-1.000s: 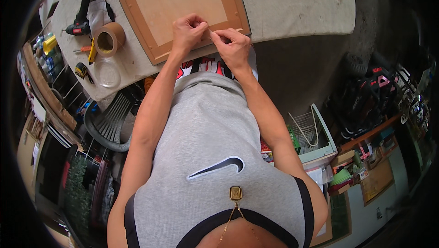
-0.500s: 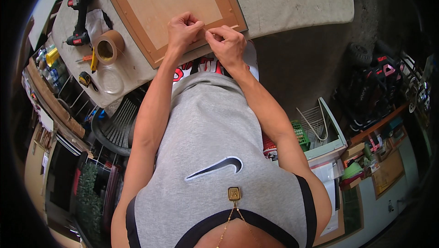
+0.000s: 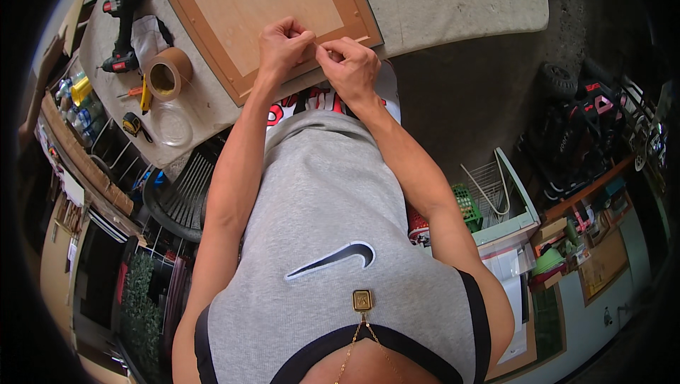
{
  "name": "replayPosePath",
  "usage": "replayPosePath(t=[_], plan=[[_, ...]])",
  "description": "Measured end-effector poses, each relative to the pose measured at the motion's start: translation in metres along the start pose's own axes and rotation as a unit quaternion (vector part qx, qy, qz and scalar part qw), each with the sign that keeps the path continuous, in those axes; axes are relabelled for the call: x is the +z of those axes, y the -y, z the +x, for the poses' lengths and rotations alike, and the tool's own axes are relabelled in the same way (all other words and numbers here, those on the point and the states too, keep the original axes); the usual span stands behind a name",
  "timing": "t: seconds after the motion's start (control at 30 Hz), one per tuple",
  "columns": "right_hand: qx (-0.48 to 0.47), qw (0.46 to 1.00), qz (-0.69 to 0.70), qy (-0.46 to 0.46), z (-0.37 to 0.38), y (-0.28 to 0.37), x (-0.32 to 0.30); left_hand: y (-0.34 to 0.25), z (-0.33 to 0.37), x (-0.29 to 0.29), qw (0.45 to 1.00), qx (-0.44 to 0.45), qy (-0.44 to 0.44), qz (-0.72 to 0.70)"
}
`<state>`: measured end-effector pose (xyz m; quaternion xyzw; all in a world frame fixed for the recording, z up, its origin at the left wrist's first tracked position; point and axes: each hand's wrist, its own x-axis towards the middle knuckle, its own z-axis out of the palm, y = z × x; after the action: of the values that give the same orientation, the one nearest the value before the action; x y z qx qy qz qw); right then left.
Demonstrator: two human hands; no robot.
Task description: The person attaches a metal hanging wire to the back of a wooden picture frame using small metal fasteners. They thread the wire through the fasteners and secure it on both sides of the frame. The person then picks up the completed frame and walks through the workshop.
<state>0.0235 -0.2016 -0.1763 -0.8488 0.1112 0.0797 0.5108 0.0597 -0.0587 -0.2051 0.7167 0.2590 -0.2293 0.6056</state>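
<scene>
Over the near edge of a framed panel, my two hands meet with their fingertips almost touching. My left hand [image 3: 282, 46] is closed in a pinch, and my right hand [image 3: 350, 67] is pinched just beside it. Whatever lies between the fingers is too small to make out. Beneath them the panel [image 3: 248, 2], pale wood with a brown border and a dark outer edge, lies flat and slightly turned on the table [image 3: 453, 2]. Its near edge reaches the table's edge, close to my lap.
Left of the panel are a black cordless drill [image 3: 124, 33], a roll of brown tape [image 3: 183, 65], a yellow utility knife [image 3: 146, 95], a tape measure [image 3: 132, 123] and a clear round plastic container [image 3: 172, 128]. A black chair [image 3: 180, 196] stands below the table's left end. Dark wheeled equipment [image 3: 588, 133] sits right.
</scene>
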Motion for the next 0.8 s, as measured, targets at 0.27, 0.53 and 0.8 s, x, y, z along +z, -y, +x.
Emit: replayPosePath(t=[0.27, 0.53, 0.8], plan=[[-0.018, 1.0, 0.003, -0.011, 0.0013, -0.0012, 0.0012, 0.0011, 0.0004, 0.0, 1.0, 0.003, -0.005, 0.009], [-0.008, 1.0, -0.029, 0.001, 0.0024, 0.001, 0.0031, 0.003, 0.0018, -0.0007, 1.0, 0.014, -0.009, 0.025], [-0.005, 0.997, -0.063, 0.045, 0.0089, 0.0064, 0.0018, 0.0005, 0.0005, -0.0026, 0.999, 0.01, 0.0, 0.032]])
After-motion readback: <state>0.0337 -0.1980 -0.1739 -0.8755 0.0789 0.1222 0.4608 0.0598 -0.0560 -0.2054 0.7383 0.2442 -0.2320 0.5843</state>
